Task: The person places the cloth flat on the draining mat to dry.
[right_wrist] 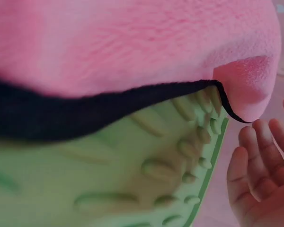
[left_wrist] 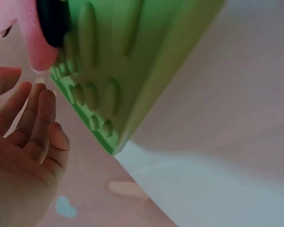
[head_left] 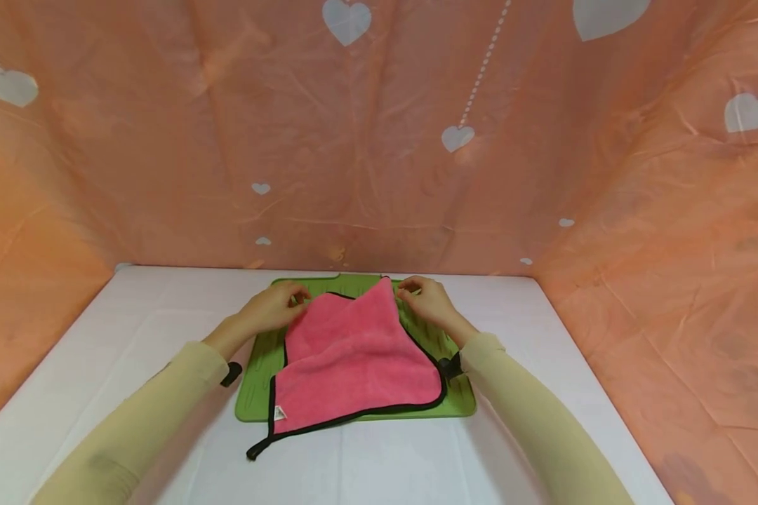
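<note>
A pink cloth with black edging lies rumpled over a green ribbed mat. Its near-left corner, with a small black loop, hangs past the mat's front edge. One far corner rises to a peak. Beside the far-left part of the cloth is my left hand; in the left wrist view its loosely bent fingers hold nothing. My right hand is next to the peaked corner. Its relaxed fingers come close to the cloth's tip in the right wrist view; contact there is hard to tell.
The mat rests on a white table near its back edge. An orange curtain with pale hearts stands behind and along both sides. A white tag shows on the cloth's near-left part.
</note>
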`<state>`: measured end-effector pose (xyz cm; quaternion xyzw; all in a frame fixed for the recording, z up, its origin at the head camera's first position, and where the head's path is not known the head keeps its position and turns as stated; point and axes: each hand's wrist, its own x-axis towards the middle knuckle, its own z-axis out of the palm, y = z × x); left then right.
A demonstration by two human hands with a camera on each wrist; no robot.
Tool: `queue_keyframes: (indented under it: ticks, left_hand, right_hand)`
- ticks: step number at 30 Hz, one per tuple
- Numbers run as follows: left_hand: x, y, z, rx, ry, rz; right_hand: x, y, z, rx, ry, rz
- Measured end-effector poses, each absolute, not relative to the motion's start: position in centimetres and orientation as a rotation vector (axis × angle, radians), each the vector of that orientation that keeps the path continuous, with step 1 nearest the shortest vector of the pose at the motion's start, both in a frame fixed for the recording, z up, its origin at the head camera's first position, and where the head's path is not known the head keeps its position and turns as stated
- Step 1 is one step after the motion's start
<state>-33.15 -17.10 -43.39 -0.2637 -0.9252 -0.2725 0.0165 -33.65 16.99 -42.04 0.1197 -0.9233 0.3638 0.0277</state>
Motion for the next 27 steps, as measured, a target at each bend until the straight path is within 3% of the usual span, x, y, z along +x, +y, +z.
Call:
queue_keyframes:
  ticks: [14, 19, 27]
  left_hand:
    - [-34.2, -17.1, -44.4, -0.834, -2.946, -0.895]
    - [-32.8, -17.2, -43.8, -0.814, -2.807, -0.88]
    - [-30.1, -16.7, -43.5, -0.945, -2.661, -0.714]
  right_hand:
    - [-34.7, 14.9, -43.2, 0.234, -2.889, 1.251]
    - [-33.2, 14.1, -43.1, 0.409, -2.799, 1.084]
    - [-30.3, 12.4, -42.9, 0.962, -2.933, 0.609]
